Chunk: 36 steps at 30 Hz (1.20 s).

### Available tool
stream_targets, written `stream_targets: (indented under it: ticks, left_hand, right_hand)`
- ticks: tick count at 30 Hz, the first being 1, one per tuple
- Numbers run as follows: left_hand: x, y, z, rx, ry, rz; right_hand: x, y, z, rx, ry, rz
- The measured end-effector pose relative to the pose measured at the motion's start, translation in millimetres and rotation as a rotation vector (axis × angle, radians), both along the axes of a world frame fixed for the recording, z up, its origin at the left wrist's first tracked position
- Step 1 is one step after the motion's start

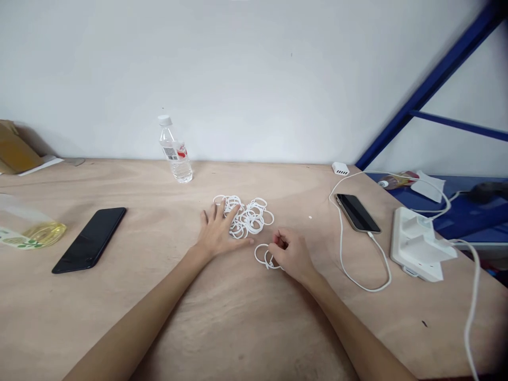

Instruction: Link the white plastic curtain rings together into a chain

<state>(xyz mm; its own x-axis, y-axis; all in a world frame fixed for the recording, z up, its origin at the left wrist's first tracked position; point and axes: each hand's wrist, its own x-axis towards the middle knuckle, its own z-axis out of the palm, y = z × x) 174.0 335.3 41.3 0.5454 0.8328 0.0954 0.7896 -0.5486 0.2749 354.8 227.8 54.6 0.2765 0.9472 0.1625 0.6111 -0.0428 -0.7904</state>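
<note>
A heap of several white plastic rings (pixel 249 216) lies in the middle of the wooden table (pixel 166 317). My left hand (pixel 218 233) rests flat on the table with its fingers spread, the fingertips touching the left side of the heap. My right hand (pixel 291 254) sits just below and right of the heap, its fingers curled in a pinch on white rings (pixel 264 257) that lie apart from the heap.
A black phone (pixel 90 239) lies at the left, beside a clear bag with yellow contents (pixel 29 230). A water bottle (pixel 174 151) stands at the back. At the right are a phone on a white cable (pixel 357 212), a white charger block (pixel 418 243) and a blue metal frame (pixel 432 79).
</note>
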Motion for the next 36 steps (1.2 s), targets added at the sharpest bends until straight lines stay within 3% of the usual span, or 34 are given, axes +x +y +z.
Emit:
stream_targets:
  ticks: [5, 10, 14, 20, 25, 31, 36]
  left_hand:
    - [16, 37, 0.5, 0.014, -0.065, 0.057]
    - [15, 44, 1.8, 0.028, -0.2, 0.076]
    - [0, 36, 1.8, 0.026, -0.391, 0.022]
    - [-21, 6, 4.4, 0.045, -0.527, -0.028]
    - [-28, -22, 6.4, 0.116, -0.535, -0.088]
    - [-30, -26, 6.7, 0.153, -0.512, -0.092]
    - [-31, -36, 11.6, 0.209, -0.498, -0.159]
  right_hand:
    - [6, -8, 15.3, -0.135, -0.002, 0.209]
    - [4, -16, 24.5, -0.25, -0.072, 0.376]
    - [-2, -8, 12.6, -0.192, -0.203, 0.281]
    - [-10, 30, -6.7, 0.003, -0.339, 0.099]
    - [-14, 49, -12.0, 0.091, -0.213, 0.122]
    - [-15, 44, -16.9, 0.207, -0.031, 0.063]
    - [-31, 40, -0.7, 0.208, 0.357, -0.053]
